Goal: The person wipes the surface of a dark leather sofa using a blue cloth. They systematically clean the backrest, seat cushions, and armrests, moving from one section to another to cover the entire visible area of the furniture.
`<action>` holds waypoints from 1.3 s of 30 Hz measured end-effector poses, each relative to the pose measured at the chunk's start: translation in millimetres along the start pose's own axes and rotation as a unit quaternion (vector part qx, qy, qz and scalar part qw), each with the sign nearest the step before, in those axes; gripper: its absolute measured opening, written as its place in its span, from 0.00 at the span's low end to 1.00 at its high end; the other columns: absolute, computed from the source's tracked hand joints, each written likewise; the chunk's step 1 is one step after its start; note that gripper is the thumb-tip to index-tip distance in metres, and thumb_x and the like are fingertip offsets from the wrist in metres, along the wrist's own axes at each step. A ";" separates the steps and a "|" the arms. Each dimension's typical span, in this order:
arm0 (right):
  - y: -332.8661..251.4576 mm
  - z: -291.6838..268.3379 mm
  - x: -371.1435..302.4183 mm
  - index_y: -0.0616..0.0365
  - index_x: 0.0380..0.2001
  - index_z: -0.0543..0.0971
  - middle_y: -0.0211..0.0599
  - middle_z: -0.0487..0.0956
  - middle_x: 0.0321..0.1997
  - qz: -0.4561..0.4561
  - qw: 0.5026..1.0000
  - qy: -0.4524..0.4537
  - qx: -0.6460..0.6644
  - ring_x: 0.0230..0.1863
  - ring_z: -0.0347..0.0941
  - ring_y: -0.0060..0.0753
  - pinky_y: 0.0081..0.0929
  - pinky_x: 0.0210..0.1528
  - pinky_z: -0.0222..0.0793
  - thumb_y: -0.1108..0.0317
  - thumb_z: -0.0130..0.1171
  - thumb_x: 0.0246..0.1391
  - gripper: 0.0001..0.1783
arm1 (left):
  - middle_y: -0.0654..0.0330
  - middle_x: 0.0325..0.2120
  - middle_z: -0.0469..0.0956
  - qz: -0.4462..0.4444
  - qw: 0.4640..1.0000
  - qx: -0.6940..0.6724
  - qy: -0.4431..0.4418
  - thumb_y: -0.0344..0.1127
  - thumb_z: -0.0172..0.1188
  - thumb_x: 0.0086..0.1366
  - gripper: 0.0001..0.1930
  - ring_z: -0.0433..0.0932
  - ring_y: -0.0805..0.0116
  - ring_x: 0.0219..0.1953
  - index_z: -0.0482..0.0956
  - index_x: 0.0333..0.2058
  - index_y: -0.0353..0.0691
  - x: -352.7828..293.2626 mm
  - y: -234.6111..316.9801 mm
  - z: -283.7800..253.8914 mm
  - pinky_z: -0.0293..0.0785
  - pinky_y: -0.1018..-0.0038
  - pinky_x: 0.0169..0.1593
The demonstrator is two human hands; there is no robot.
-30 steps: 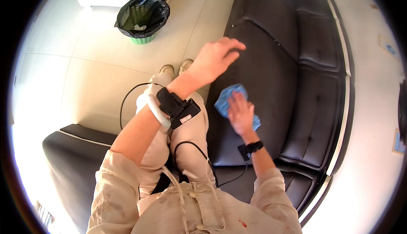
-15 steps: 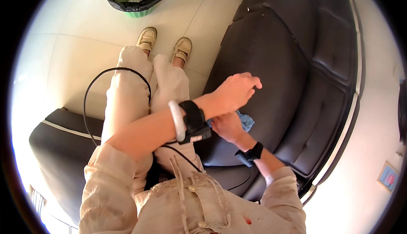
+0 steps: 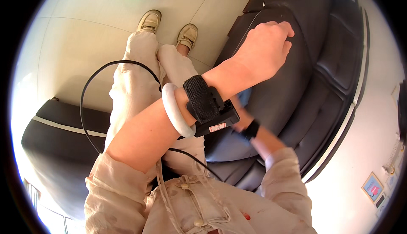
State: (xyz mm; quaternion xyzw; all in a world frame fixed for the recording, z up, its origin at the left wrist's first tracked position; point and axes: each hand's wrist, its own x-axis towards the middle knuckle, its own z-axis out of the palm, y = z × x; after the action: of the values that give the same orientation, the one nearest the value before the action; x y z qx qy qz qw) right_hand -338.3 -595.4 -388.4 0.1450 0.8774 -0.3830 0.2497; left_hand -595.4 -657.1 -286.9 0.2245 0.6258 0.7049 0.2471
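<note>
Blue cloth [image 3: 244, 96] shows on the dark sofa seat [image 3: 277, 98], toward its front edge and nearer the person's end than the far end. Progress, my read: cloth work on the seat is mid-way, not finished, since the cloth is out on the leather by the right hand [image 3: 241, 114] rather than set aside. How much is done or left, I can't call. Leather has a broad sheen from front edge to backrest [image 3: 324, 96], and I see no line between treated and untreated patches.

Cloth look: plain mid-blue, soft-edged in my view. I get only a small patch; the left hand [image 3: 267, 51] and forearm cover the rest, so flat, folded or bunched is unknown. Can't tell damp from dry either.

Hands: left is above the seat, fingers loosely bent, thumb tip apart from them, nothing visible in the gap. Contact with the leather: can't confirm. Right is blurred and mostly behind the left wrist and its black strapped box [image 3: 220, 118]; I can't tell its finger state or grip.
</note>
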 end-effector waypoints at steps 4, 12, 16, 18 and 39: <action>-15.3 35.7 -53.4 0.62 0.59 0.75 0.45 0.77 0.58 0.168 0.928 -0.172 0.284 0.59 0.72 0.46 0.41 0.64 0.63 0.65 0.51 0.61 0.24 | 0.50 0.35 0.84 0.018 0.999 0.002 0.041 0.30 0.57 0.66 0.12 0.83 0.51 0.39 0.79 0.46 0.34 3.5 -5.5 -1.2 0.79 0.65 0.46; 79.4 -63.3 106.4 0.56 0.51 0.76 0.34 0.77 0.38 -0.094 0.994 0.053 0.005 0.38 0.73 0.39 0.38 0.42 0.69 0.67 0.53 0.60 0.17 | 0.46 0.33 0.84 0.022 0.998 0.013 0.054 0.30 0.58 0.64 0.10 0.82 0.47 0.39 0.81 0.42 0.34 11.8 -12.1 7.6 0.79 0.59 0.46; 108.0 -42.2 103.2 0.60 0.43 0.80 0.42 0.78 0.39 -0.071 0.984 0.100 -0.127 0.40 0.74 0.43 0.40 0.42 0.68 0.65 0.57 0.54 0.15 | 0.48 0.33 0.84 0.027 0.997 0.018 0.073 0.31 0.58 0.64 0.11 0.83 0.48 0.39 0.81 0.43 0.35 13.8 -15.7 20.7 0.79 0.59 0.46; 98.7 -18.7 95.1 0.61 0.43 0.80 0.46 0.77 0.44 -0.056 0.982 0.088 -0.157 0.45 0.73 0.45 0.40 0.46 0.67 0.64 0.57 0.54 0.16 | 0.48 0.33 0.84 0.031 0.998 0.014 0.057 0.31 0.58 0.64 0.11 0.83 0.48 0.38 0.81 0.43 0.35 14.0 -15.5 19.8 0.79 0.59 0.46; -23.6 69.1 -38.9 0.52 0.35 0.87 0.37 0.75 0.45 -0.039 0.858 -0.130 -0.495 0.53 0.66 0.39 0.35 0.56 0.59 0.62 0.60 0.48 0.13 | 0.43 0.34 0.83 0.087 0.996 0.020 0.027 0.32 0.60 0.66 0.10 0.82 0.43 0.41 0.79 0.42 0.33 10.2 -33.9 12.9 0.78 0.59 0.45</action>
State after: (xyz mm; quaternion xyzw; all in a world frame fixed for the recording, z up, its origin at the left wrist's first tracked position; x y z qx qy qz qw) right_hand -293.9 -665.0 -393.1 -0.0832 0.9158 0.0767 0.3854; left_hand -593.0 -637.5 -319.0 0.2639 0.6239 0.7172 0.1633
